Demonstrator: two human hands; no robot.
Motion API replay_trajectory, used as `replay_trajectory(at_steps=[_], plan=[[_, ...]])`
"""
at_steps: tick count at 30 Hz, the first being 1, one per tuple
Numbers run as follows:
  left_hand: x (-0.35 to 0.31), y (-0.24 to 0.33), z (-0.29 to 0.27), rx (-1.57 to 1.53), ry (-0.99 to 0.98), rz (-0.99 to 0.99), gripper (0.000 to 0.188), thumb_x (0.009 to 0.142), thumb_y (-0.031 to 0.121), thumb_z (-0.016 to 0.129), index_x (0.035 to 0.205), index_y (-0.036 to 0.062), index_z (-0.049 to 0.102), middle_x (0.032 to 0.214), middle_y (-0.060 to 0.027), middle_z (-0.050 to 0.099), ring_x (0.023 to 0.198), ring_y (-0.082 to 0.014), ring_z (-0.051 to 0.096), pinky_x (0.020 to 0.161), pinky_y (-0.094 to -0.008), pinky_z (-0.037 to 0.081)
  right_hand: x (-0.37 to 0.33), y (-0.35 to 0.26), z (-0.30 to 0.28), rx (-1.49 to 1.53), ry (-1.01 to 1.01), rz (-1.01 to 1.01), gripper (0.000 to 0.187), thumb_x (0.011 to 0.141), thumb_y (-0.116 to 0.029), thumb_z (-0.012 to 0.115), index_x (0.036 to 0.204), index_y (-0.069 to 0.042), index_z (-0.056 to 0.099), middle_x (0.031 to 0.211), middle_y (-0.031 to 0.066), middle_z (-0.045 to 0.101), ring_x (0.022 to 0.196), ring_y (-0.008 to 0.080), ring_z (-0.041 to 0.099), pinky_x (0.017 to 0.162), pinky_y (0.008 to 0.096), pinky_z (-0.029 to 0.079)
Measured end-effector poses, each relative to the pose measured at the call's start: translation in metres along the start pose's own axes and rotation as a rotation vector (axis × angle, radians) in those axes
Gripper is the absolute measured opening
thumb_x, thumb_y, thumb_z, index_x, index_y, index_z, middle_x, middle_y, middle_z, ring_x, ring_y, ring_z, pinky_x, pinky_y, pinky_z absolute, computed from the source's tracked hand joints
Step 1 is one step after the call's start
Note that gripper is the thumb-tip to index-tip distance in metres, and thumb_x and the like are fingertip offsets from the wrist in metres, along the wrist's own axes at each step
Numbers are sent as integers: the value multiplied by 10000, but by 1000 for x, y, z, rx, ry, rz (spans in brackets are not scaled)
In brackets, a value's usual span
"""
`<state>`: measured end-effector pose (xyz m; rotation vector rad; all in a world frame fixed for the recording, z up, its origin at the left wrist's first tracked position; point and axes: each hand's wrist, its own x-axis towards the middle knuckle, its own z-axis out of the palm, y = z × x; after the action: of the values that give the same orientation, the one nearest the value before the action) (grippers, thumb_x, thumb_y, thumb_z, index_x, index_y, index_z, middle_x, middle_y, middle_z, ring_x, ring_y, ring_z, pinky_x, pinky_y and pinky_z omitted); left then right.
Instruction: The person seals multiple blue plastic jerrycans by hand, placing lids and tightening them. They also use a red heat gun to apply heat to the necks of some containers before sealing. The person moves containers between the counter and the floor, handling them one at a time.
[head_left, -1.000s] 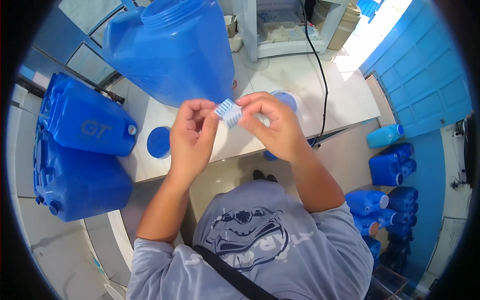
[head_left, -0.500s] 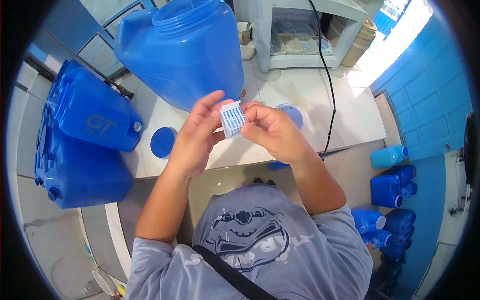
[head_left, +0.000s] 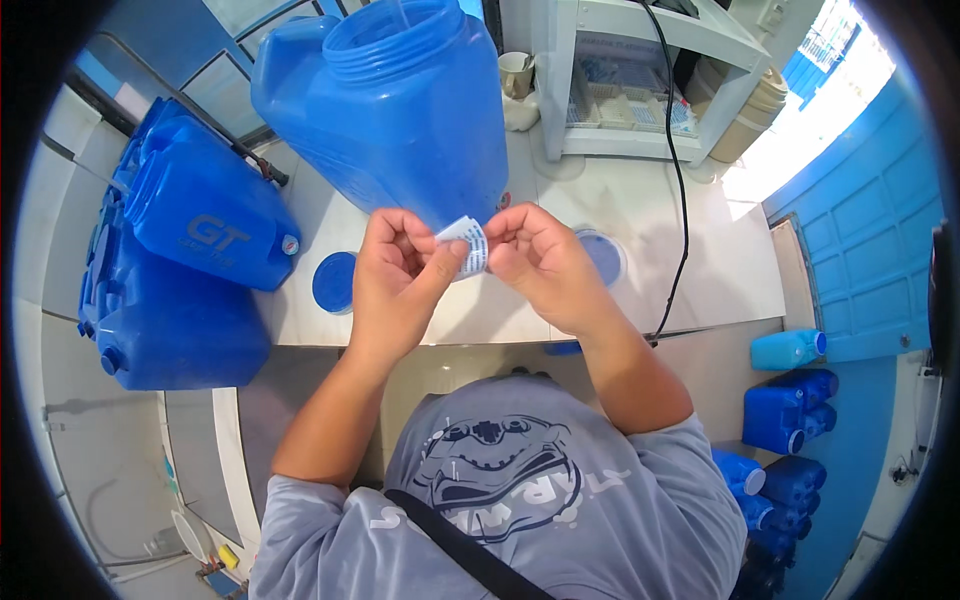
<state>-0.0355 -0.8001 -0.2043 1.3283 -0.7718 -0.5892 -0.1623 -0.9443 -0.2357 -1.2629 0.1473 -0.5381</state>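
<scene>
My left hand (head_left: 402, 275) pinches a small white paper slip with blue print (head_left: 467, 246), its thumb lying across the front. The slip is bowed and its top corner points up. On the other side, my right hand (head_left: 543, 262) has its thumb and fingertips closed at the slip's right edge; the exact contact is hard to make out. Just beyond both hands stands a big blue plastic jug (head_left: 415, 120) with a wide threaded mouth and no cap on it. A round blue lid (head_left: 334, 283) lies on the white counter (head_left: 700, 260), left of my left hand.
A second round lid (head_left: 601, 258) lies right of my right hand. Blue jerrycans (head_left: 205, 220) crowd the left side. A black cable (head_left: 681, 190) runs down over the counter from a white shelf unit (head_left: 625, 150). More blue containers (head_left: 773, 418) stand at the lower right.
My left fingers have curled in, and the thumb now lies over the slip. The slip has gone from nearly flat to bowed. Both hands remain close together.
</scene>
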Motion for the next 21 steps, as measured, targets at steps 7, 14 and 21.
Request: replay_trajectory(at_steps=[7,14,21], plan=[[4,-10,6,160,73,139,200,955,11,696,1006,41,505,1133,-122,689,851,-81,632,734,-244,526,6,2,-9,-187,22,-111,165,994,-166,696,1000,-6,655,1168,78,635,961,102,622,790,262,525],[5,-19,-9,-84,89,-390,174,1024,139,619,1140,15,653,1121,-99,704,870,-136,691,760,-255,567,14,-5,1,-331,-12,83,196,960,-171,742,1050,-26,645,1200,50,601,978,97,597,829,272,501],[-26,-2,-75,93,344,-40,228,964,100,650,1171,4,645,1096,-65,693,963,-129,664,775,-272,549,144,-138,-72,-1175,479,-585,273,928,-277,764,1017,-43,657,910,44,711,800,122,620,745,314,519]])
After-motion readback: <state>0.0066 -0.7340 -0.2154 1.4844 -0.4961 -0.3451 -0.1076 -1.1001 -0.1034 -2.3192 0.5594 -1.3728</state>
